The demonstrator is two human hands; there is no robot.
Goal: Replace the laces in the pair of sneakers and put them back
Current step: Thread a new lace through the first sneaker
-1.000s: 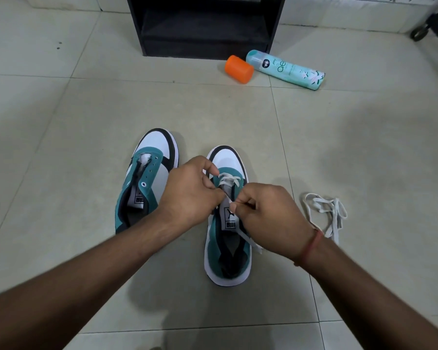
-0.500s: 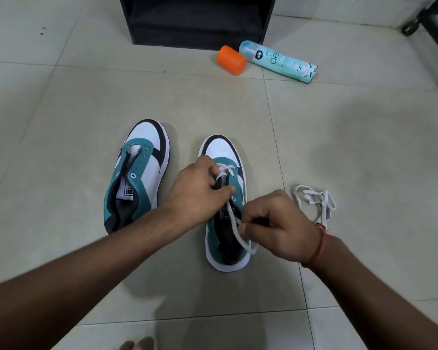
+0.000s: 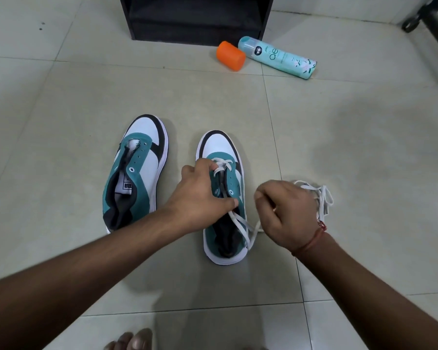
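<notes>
From the head view, two sneakers stand side by side on the tiled floor (image 3: pixel 61 102), toes pointing away from the person. The right sneaker (image 3: pixel 221 198) carries a white lace (image 3: pixel 240 223) crossed through its far eyelets only; the left sneaker (image 3: pixel 134 173) has bare eyelets and an open tongue.

The left hand (image 3: pixel 200 195) rests on the right sneaker's near-left side, thumb pressing the teal collar, fingers curled over the eyelet row at the crossings. The right hand (image 3: pixel 286 213) sits just right of that sneaker, fingers closed in a pinch on the lace's free end, which runs down and right from the eyelets across the shoe's opening. The sneaker's long axis runs near to far, so the next empty eyelets lie left and slightly far of the right hand, which is the closer one for threading.

A spare lace (image 3: pixel 319 195), flat white and loosely bundled, lies on the floor just beyond the right hand.

The sneakers look like smooth white and black panels with a soft, matte teal overlay and thick white rubber soles. Far off lie an orange cap (image 3: pixel 230 55) and a glossy teal spray can (image 3: pixel 278 58), on its side, before a black shelf (image 3: pixel 195 21).
</notes>
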